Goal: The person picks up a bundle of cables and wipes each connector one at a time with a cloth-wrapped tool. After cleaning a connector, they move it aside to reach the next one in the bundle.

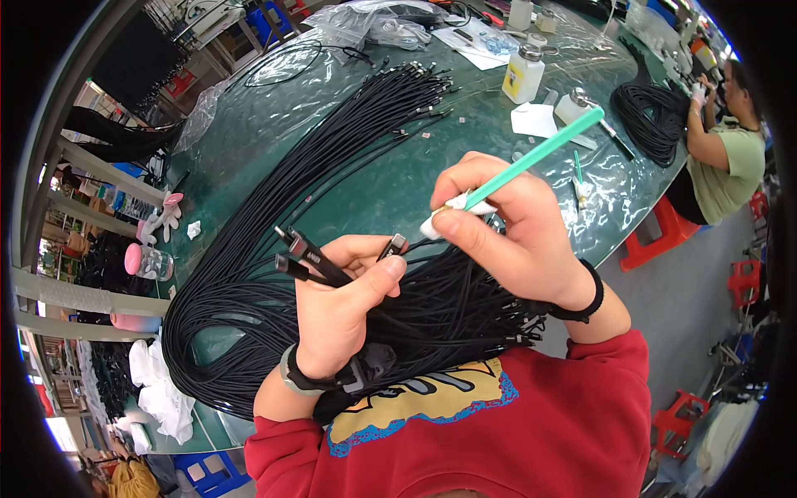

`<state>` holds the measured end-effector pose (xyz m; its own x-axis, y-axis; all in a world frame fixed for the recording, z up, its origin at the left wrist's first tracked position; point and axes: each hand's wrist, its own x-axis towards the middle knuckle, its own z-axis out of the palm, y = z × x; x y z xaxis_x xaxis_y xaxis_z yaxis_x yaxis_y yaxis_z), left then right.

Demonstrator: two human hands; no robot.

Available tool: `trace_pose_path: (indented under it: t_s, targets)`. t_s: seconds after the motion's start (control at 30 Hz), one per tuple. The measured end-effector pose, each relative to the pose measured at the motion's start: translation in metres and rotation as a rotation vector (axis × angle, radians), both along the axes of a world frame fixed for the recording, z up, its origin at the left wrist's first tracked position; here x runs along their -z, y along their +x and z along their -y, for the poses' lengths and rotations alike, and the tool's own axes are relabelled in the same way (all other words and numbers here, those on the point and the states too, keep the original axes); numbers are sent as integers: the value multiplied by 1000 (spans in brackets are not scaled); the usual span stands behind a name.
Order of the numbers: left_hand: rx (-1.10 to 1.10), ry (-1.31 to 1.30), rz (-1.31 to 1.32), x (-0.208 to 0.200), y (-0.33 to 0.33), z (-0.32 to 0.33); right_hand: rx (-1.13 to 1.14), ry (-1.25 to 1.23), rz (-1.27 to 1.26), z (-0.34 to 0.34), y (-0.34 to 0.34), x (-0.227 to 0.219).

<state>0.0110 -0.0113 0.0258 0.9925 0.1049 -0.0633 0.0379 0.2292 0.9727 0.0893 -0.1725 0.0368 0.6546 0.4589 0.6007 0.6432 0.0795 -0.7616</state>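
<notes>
My left hand [342, 303] pinches boxy black plugs [392, 247], my right hand [516, 234] a slim green stick [540, 158] and crumpled white cloth [438, 222]; smooth cables [253, 224] loop left.

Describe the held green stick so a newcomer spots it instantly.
Find the big green table, then the red-sleeved right hand above it. The held green stick slants up and rightward from that hand, past white material pinched there. Unlike the second green stick lying on the table, it is gripped.
</notes>
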Motion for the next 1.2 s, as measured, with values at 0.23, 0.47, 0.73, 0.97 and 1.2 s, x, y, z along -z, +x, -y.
trace_pose_path:
  t_s: [0.23, 0.47, 0.73, 0.97, 1.2]
  targets:
    - [-51, 17, 74, 6, -4, 1, 81, -52, 323, -14, 1, 1]
    - [-53, 21, 68, 5, -5, 1, 35, -65, 238, -12, -3, 0]
    - [-50, 12, 83, 6, -7, 2, 25, -81, 222, -15, -6, 4]
    - [-70, 26, 96, 4, -7, 1, 19, -93, 180, -8, -6, 8]
    - [-56, 110, 100, 5, -9, 3, 85, -74, 292, -12, 1, 1]
